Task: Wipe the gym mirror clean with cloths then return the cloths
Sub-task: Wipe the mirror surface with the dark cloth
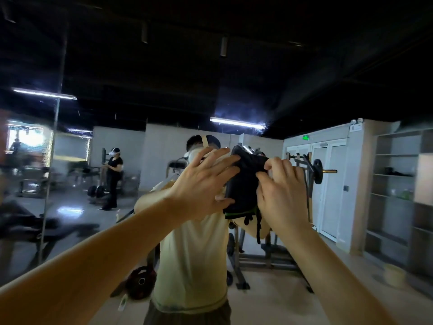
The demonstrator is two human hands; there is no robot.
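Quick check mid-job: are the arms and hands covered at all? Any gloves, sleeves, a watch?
No. The left hand and right hand are ungloved, with no rings or watch visible. The left forearm and right forearm are sleeveless to the frame edge. The mirror reflects a pale yellow shirt.

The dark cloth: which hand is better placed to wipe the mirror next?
Probably right: the right hand pinches the dark cloth near its top edge; the left hand only touches its side with straight, spread fingers.
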